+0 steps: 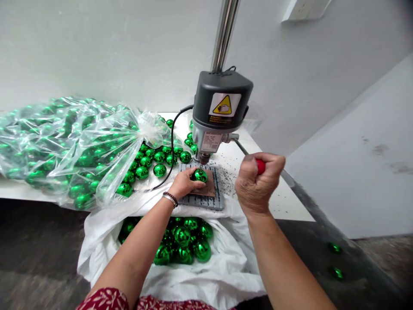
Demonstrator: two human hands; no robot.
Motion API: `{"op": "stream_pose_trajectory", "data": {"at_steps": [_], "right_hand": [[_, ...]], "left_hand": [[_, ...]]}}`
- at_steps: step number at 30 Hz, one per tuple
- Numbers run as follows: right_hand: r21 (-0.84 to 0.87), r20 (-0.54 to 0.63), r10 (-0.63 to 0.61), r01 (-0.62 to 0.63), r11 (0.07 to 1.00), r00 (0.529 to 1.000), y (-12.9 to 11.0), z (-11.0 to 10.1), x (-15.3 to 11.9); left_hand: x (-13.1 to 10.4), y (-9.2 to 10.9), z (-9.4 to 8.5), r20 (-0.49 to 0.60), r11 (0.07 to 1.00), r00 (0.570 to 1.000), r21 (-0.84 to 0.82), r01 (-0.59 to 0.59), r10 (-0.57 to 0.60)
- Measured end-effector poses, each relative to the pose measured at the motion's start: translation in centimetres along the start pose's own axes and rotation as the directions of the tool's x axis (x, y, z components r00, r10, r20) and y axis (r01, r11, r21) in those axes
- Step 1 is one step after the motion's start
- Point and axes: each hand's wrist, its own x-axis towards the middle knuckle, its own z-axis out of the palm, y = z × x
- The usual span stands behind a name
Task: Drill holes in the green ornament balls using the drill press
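Observation:
My left hand [188,182] grips a shiny green ball [200,175] on a brown board [209,185], under the bit of a small drill press [222,101]. The bit meets the top of the ball; whether it has gone in I cannot tell. Wrapped around the red knob [260,166] of the press's feed lever [241,147], my right hand [260,181] is closed in a fist. Beneath the board lies the grey slotted base [219,202] of the press. Dark shavings are scattered to its right.
A large clear plastic bag [106,142] of green balls lies on the white table [292,202] at left, loose balls [159,157] beside it. An open white sack [226,254] with more balls hangs at the front edge. Two balls [337,273] lie on the floor. A black cable [173,146] loops left of the press.

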Motion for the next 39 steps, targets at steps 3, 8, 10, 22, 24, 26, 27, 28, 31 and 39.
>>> {"op": "stream_pose_trajectory", "data": {"at_steps": [3, 8, 10, 22, 24, 26, 27, 28, 31, 39], "right_hand": [[-0.01, 0.001, 0.002, -0.002, 1.0, 1.0, 0.5, -0.1, -1.0], [-0.016, -0.004, -0.012, 0.012, 1.0, 1.0, 0.5, 0.0, -0.4], [-0.011, -0.013, -0.009, 0.009, 1.0, 1.0, -0.1, 0.5, 1.9], [-0.094, 0.027, 0.163, -0.16, 0.983, 0.986, -2.2, 2.3, 8.7], [-0.093, 0.022, 0.168, -0.165, 0.982, 0.986, -2.0, 2.4, 8.6], [-0.101, 0.027, 0.193, -0.19, 0.977, 0.981, -2.0, 2.4, 8.7], [-0.111, 0.03, 0.211, -0.207, 0.972, 0.977, -2.1, 2.4, 8.7], [-0.124, 0.035, 0.23, -0.224, 0.967, 0.972, -2.2, 2.4, 8.7], [-0.124, 0.05, 0.236, -0.228, 0.966, 0.97, -2.6, 2.0, 8.2], [-0.044, 0.069, 0.139, -0.137, 0.99, 0.988, -2.9, 1.6, 6.7]], "left_hand": [[0.1, -0.3, 0.1, -0.001, 1.0, 1.0, -0.009, -0.017, 0.017], [0.3, -0.6, 0.3, 0.004, 0.998, 0.998, 0.029, -0.06, 0.06], [0.2, -0.5, 0.3, -0.011, 0.995, 0.997, 0.067, -0.069, 0.07], [-3.4, -1.8, -4.1, 0.052, 0.981, 0.981, -0.05, -0.187, 0.189], [-3.1, -2.5, -5.1, -0.223, 0.994, 0.969, 0.011, -0.107, 0.106], [-2.5, -3.2, -6.0, -0.46, 0.991, 0.888, 0.129, 0.035, 0.029], [-2.2, -3.5, -6.4, -0.52, 0.973, 0.854, 0.195, 0.12, -0.001], [-1.9, -3.7, -6.8, -0.543, 0.947, 0.839, 0.254, 0.198, -0.03], [-1.3, -4.1, -7.5, -0.492, 0.85, 0.863, 0.399, 0.344, -0.118], [-0.3, -4.2, -7.6, -0.414, 0.739, 0.891, 0.538, 0.405, -0.187]]}}
